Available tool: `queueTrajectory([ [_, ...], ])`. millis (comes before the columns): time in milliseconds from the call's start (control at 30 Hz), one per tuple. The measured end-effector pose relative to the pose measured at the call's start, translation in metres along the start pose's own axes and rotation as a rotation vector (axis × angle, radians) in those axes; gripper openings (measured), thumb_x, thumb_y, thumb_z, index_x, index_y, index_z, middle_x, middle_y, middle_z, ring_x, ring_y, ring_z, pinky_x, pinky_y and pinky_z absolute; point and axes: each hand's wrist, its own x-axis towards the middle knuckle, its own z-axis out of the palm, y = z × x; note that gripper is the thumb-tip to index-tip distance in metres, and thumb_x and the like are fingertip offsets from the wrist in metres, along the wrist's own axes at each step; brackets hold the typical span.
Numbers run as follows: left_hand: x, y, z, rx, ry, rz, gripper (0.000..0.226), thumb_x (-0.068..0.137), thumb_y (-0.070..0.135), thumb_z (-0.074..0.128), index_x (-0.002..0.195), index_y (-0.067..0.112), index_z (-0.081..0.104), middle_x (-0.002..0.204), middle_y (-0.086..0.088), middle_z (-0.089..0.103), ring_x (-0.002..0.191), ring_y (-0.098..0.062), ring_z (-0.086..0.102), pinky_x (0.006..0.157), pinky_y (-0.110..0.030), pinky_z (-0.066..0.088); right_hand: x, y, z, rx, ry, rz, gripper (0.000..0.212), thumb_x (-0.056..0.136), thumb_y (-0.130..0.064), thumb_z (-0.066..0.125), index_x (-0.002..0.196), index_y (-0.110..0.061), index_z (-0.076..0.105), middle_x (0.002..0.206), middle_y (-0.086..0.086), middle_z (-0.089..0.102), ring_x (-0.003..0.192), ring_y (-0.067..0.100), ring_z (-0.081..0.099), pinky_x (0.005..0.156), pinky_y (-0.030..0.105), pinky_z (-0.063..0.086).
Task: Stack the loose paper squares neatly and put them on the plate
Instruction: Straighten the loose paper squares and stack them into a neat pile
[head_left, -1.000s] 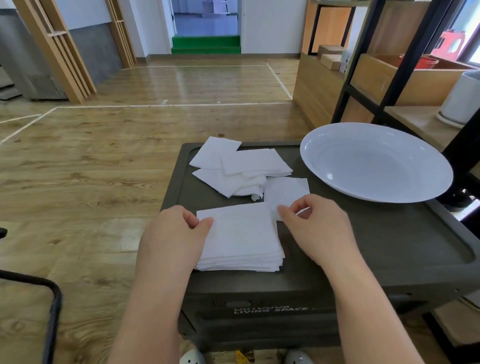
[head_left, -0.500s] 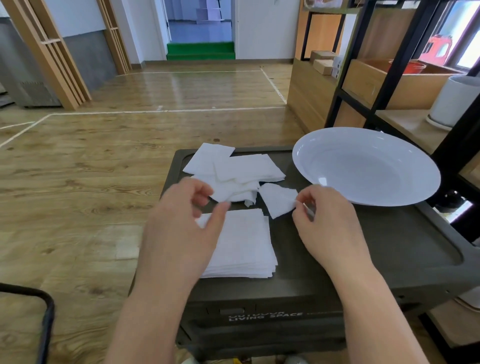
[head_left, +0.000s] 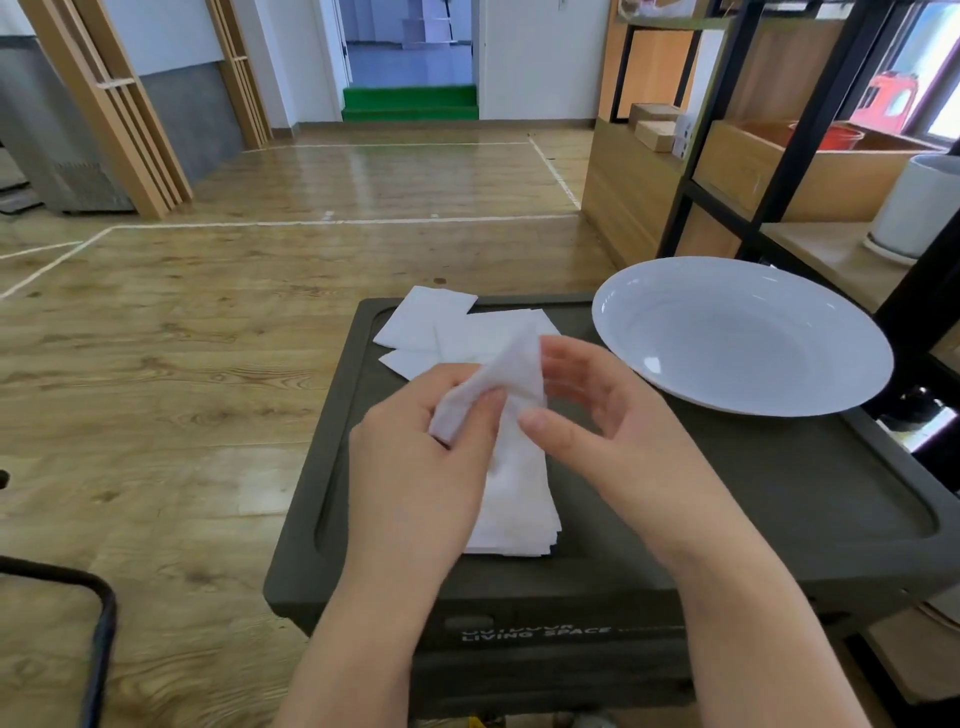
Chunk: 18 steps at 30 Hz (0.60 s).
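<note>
**Two hands on one paper square above the stack**

Both hands meet over the middle of the dark surface (head_left: 779, 499), holding one crumpled paper square (head_left: 511, 371) lifted clear of it. The left hand (head_left: 415, 441) pinches the square's lower left part between thumb and curled fingers. The right hand (head_left: 597, 415) has its thumb against the square's near edge, with the other fingers loosely curled behind the sheet; whether they touch it I cannot tell.

Directly below, the neat stack (head_left: 519, 514) lies flat, its near edge close to the raised front lip of the surface and its left part hidden by the left hand. Farther back, the loose squares (head_left: 431, 322) overlap untidily, one corner reaching the rear rim. The white plate (head_left: 743, 332) sits at the right rear, its far edge overhanging the rim toward a black shelf frame (head_left: 727, 156). Bare surface lies open between stack and plate and along the right side.
</note>
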Motion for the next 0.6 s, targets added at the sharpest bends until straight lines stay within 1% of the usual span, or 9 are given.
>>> queueTrajectory([
  [67, 0.002, 0.002, -0.003, -0.309, -0.025, -0.163, 0.01, 0.083, 0.029, 0.07, 0.086, 0.038, 0.074, 0.079, 0.014, 0.074, 0.077, -0.006, 0.07, 0.062, -0.017, 0.054, 0.003, 0.004, 0.0, 0.12, -0.051, 0.065, 0.043, 0.075, -0.036, 0.072, 0.117, -0.033, 0.062, 0.111, -0.016, 0.068, 0.103, 0.001, 0.063, 0.084, 0.025, 0.049],
  [133, 0.006, 0.001, -0.008, -0.505, -0.04, -0.308, 0.013, 0.075, 0.029, 0.076, 0.086, 0.034, 0.075, 0.086, 0.007, 0.076, 0.082, -0.014, 0.072, 0.067, -0.033, 0.058, 0.004, 0.008, 0.0, 0.168, -0.039, 0.139, 0.026, 0.082, -0.03, 0.069, 0.109, -0.028, 0.067, 0.103, -0.01, 0.073, 0.096, 0.006, 0.068, 0.082, 0.029, 0.051],
  [200, 0.009, -0.003, -0.014, -0.598, -0.083, -0.358, 0.023, 0.066, 0.031, 0.076, 0.089, 0.027, 0.076, 0.092, 0.002, 0.077, 0.087, -0.015, 0.072, 0.067, -0.03, 0.057, 0.006, 0.012, 0.0, 0.268, -0.026, 0.239, 0.023, 0.085, -0.028, 0.067, 0.107, -0.023, 0.069, 0.102, -0.004, 0.074, 0.097, 0.014, 0.069, 0.087, 0.037, 0.052],
  [267, 0.013, -0.007, -0.022, -0.629, -0.145, -0.377, 0.024, 0.064, 0.031, 0.074, 0.088, 0.027, 0.078, 0.095, 0.0, 0.077, 0.089, -0.015, 0.072, 0.067, -0.026, 0.057, 0.006, 0.013, 0.001, 0.388, -0.024, 0.297, 0.023, 0.084, -0.022, 0.067, 0.107, -0.018, 0.069, 0.102, 0.002, 0.075, 0.097, 0.02, 0.069, 0.088, 0.039, 0.052],
  [367, 0.016, -0.013, -0.034, -0.474, -0.222, -0.411, 0.02, 0.066, 0.041, 0.071, 0.084, 0.034, 0.077, 0.092, 0.005, 0.077, 0.084, -0.008, 0.072, 0.068, -0.029, 0.056, 0.006, 0.01, 0.004, 0.361, 0.043, 0.262, 0.033, 0.08, -0.013, 0.071, 0.111, -0.021, 0.062, 0.094, 0.005, 0.076, 0.088, 0.02, 0.072, 0.079, 0.039, 0.053],
  [433, 0.019, -0.018, -0.037, -0.31, -0.139, -0.437, 0.012, 0.077, 0.042, 0.069, 0.076, 0.032, 0.075, 0.079, 0.013, 0.076, 0.069, 0.002, 0.069, 0.061, -0.025, 0.047, 0.006, 0.01, 0.008, 0.189, 0.097, 0.259, 0.044, 0.077, -0.017, 0.075, 0.113, -0.032, 0.054, 0.087, 0.0, 0.076, 0.083, 0.015, 0.072, 0.076, 0.039, 0.055],
  [500, 0.02, -0.027, -0.039, -0.148, -0.016, -0.434, 0.019, 0.083, 0.038, 0.067, 0.069, 0.025, 0.071, 0.066, 0.015, 0.073, 0.058, 0.004, 0.065, 0.057, -0.024, 0.042, 0.006, 0.01, 0.012, 0.006, 0.14, 0.249, 0.049, 0.076, -0.023, 0.075, 0.112, -0.041, 0.047, 0.08, -0.006, 0.075, 0.074, 0.005, 0.07, 0.066, 0.026, 0.053],
  [567, 0.021, -0.035, -0.039, 0.033, 0.048, -0.422, 0.019, 0.082, 0.038, 0.068, 0.068, 0.026, 0.068, 0.063, 0.01, 0.071, 0.064, -0.003, 0.065, 0.057, -0.025, 0.044, 0.005, 0.011, 0.016, -0.15, 0.166, 0.241, 0.052, 0.077, -0.026, 0.074, 0.112, -0.047, 0.042, 0.076, -0.007, 0.072, 0.069, 0.002, 0.067, 0.055, 0.015, 0.046],
  [600, 0.02, -0.038, -0.039, 0.128, 0.049, -0.421, 0.018, 0.082, 0.039, 0.069, 0.07, 0.026, 0.067, 0.064, 0.008, 0.069, 0.066, -0.007, 0.065, 0.057, -0.026, 0.045, 0.004, 0.012, 0.018, -0.204, 0.164, 0.239, 0.051, 0.077, -0.027, 0.074, 0.112, -0.047, 0.042, 0.075, -0.006, 0.071, 0.069, 0.003, 0.066, 0.052, 0.014, 0.044],
])
